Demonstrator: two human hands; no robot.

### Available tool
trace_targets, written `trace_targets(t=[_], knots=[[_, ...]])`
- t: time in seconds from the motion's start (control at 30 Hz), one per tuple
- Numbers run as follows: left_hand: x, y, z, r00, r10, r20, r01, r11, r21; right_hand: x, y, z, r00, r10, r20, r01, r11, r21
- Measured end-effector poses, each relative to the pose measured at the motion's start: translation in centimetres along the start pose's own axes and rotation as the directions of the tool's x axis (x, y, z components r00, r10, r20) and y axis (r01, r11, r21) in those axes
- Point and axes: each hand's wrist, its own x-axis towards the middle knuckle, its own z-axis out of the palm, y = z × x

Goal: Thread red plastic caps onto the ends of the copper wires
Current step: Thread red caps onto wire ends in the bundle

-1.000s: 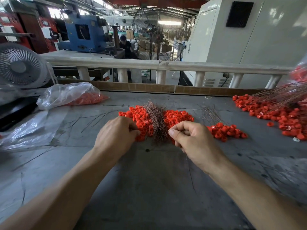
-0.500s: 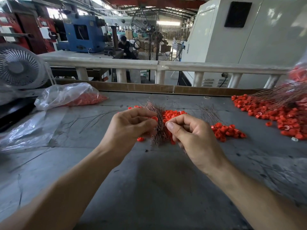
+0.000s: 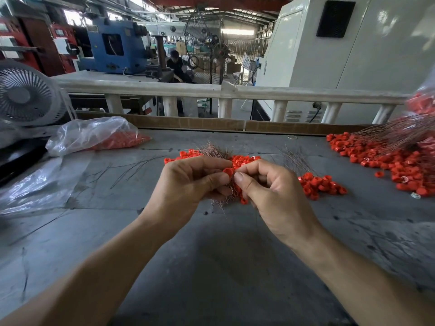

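Pinched between my left thumb and forefinger is one red cap [image 3: 228,171], held up above the middle of the desk [image 3: 211,267]; my left hand [image 3: 188,184] curls round it. My right hand [image 3: 270,191] meets it thumb to thumb, fingers curled in a pinch, presumably on a wire, though the strand is too thin for me to see. Both hands hover over the wire bundle [image 3: 219,152] and the cap pile [image 3: 242,161] lying just beyond and under them.

I judge the wire end is about to enter the cap. If my pinch sits too far back, the soft copper may buckle instead of passing through. If the cap tilts or my thumb slips, it could drop into the pile below and be lost among the others. Stray strands from the bundle might snag my fingers and drag others out of place.

A smaller cap heap [image 3: 320,184] lies to the right, capped wires [image 3: 400,135] at the far right edge, a bag [image 3: 94,135] of caps at the far left.
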Motion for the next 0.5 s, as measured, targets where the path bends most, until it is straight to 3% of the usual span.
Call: trace_targets(t=[0.5], knots=[[0.16,-0.63,-0.14,0.999,0.053,0.013,-0.054,0.995,0.083,0.01,0.1,0.1,1.0,0.002,-0.011,-0.003,0.999,-0.043]])
